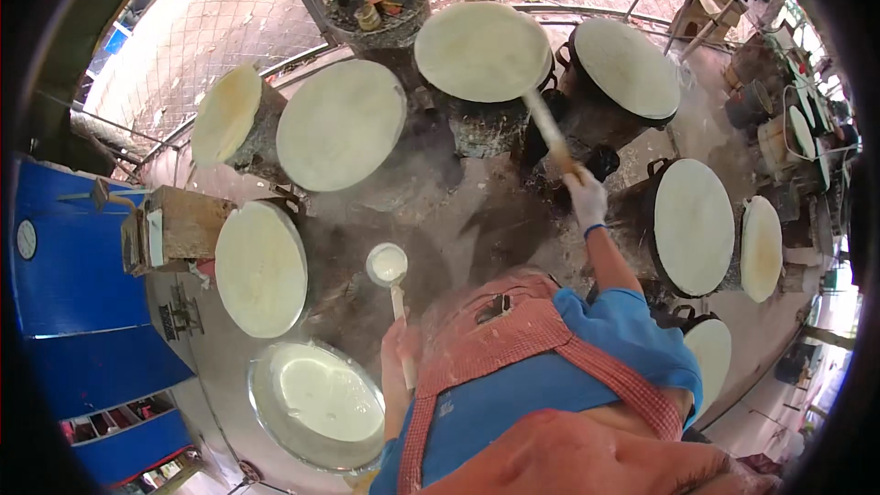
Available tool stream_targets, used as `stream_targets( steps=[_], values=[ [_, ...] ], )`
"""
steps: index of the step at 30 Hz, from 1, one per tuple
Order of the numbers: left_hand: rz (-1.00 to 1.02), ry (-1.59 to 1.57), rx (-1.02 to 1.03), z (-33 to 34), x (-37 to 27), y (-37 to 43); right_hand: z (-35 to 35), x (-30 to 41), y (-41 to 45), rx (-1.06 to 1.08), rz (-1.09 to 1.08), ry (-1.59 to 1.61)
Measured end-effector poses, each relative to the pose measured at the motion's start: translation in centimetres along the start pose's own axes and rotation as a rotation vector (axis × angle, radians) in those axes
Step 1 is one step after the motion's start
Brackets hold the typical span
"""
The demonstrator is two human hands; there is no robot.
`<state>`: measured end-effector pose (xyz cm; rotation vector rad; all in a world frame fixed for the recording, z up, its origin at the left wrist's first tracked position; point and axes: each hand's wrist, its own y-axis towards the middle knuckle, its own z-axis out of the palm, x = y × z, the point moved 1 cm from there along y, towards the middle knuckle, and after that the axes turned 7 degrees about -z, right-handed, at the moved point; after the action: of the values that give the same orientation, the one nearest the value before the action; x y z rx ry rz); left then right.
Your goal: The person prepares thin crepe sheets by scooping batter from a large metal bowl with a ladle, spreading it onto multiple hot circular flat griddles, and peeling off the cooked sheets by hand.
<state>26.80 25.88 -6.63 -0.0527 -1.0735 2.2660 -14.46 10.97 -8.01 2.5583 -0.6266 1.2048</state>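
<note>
My left hand (400,344) grips the pale handle of a ladle (387,265), its round cup holding white liquid. Below and to the left of it, a wide metal basin (265,419) contains more white liquid. My right hand (588,199), in a whitish glove with a blue cuff, is closed around a long flat wooden stick (543,120). The stick's far end meets the near edge of a round white top (483,51) on a dark pot (485,127); whether it lies under that edge I cannot tell.
Several more pots with round white tops, such as one at left (261,268) and one at right (694,227), ring me. A cluttered drum (378,7) stands by the wire mesh fence (179,34). A wooden box (189,227) is at left. Steam drifts over the floor.
</note>
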Motion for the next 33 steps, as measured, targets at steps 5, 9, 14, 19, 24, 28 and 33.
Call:
stream_targets(
  steps=[5,9,14,19,24,28,33],
  values=[
    [-0.196,-0.176,0.319,5.4,0.5,5.4,-6.1,-6.4,4.4,-0.048,-0.037,-0.553],
    [-0.204,-0.154,0.314,9.4,1.3,7.1,-6.2,-5.9,2.8,0.110,-0.385,-0.616],
    [-0.169,-0.123,0.071,10.8,0.7,8.2,-3.2,-4.1,4.4,0.229,-0.563,-0.547],
    [-0.210,-0.106,0.112,11.8,0.6,7.4,2.3,-3.4,12.6,0.269,-0.701,-0.531],
    [-0.002,0.191,-0.062,14.8,-1.8,10.4,4.8,0.3,16.2,0.307,-0.343,-0.206],
    [0.392,0.824,0.035,23.6,-4.2,17.8,6.6,-2.5,15.2,0.307,-0.139,0.168],
    [0.419,0.580,0.216,32.6,-8.2,31.5,6.7,-0.6,14.6,0.338,-0.069,0.407]
  ],
)
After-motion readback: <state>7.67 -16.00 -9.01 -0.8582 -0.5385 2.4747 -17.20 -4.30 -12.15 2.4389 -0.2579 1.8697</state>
